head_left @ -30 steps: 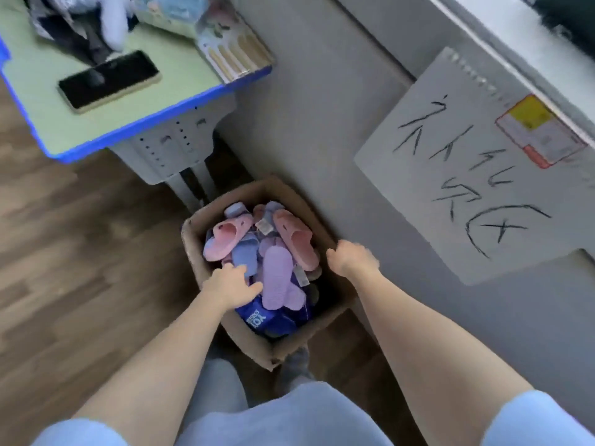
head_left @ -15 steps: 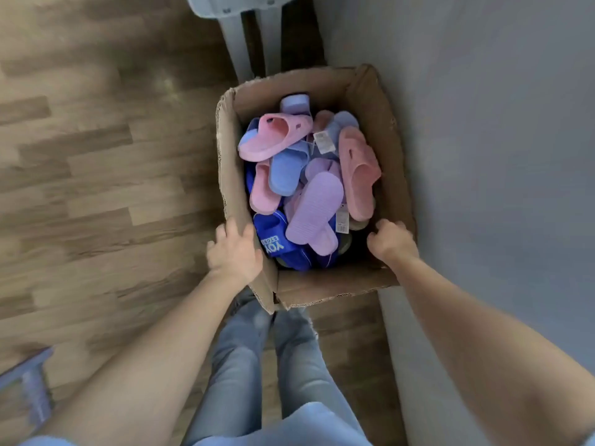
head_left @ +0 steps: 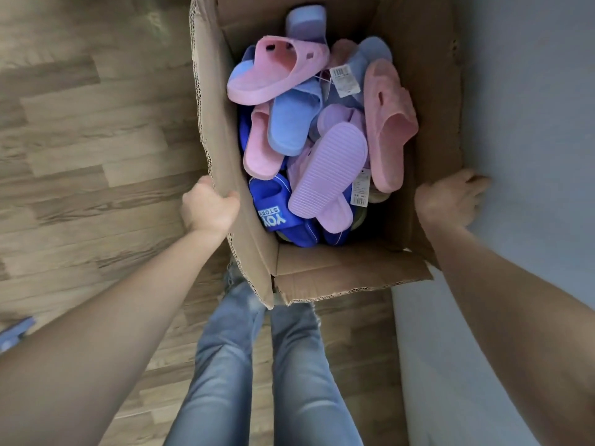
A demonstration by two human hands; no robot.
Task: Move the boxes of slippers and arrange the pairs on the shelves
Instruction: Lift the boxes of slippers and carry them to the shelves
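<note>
Clutching the box (head_left: 222, 130) flap, left hand (head_left: 209, 209) fingers clenched; right hand (head_left: 450, 201) grip unclear; the flap could buckle, spilling slippers (head_left: 328, 169).

Cardboard box (head_left: 418, 91) — brown, open-topped, flaps up, cut edges ragged. Packed with loose slippers, heaped and unpaired. Pink slipper (head_left: 277, 75) on top at far left, strap up, tilted. Periwinkle slide (head_left: 289, 123) just under it. Lilac slipper (head_left: 328, 169) in the middle, ribbed sole up. Salmon-pink slipper (head_left: 386, 123) along the right wall. Royal-blue slipper (head_left: 273, 214) at near left — white lettering on the strap. Left hand (head_left: 209, 207) grips the left wall's rim; right hand (head_left: 450, 197) rests on the right wall's outside.
</note>
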